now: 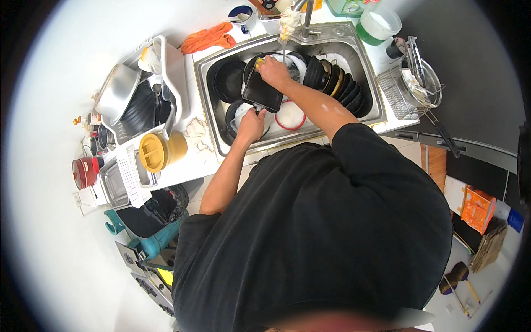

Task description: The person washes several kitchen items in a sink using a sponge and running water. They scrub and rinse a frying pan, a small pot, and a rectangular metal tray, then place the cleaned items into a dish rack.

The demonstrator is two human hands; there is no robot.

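Observation:
My left hand [250,125] grips the short handle of a dark rectangular pan [261,93], tilted over the sink. In my right hand [275,71] is a yellow sponge [259,62], pressed near the pan's far edge; my fingers partly cover it. Water runs from the cloth-wrapped faucet [289,24] just beyond that hand. Under the pan, soapy dishes fill the stainless steel sink [202,91]. Black bowls [229,81] sit at its left, and a row of dark dishes [337,81] leans at its right. A red-rimmed round container [290,115] with white suds lies near the front.
Left of the sink stand a white dish rack [179,79] with a metal pot [118,89] and a yellow lidded container [159,151]. An orange cloth [209,38] lies behind. At right, a wire basket [396,89] and strainer [431,83] sit near the counter edge, a black handle overhanging.

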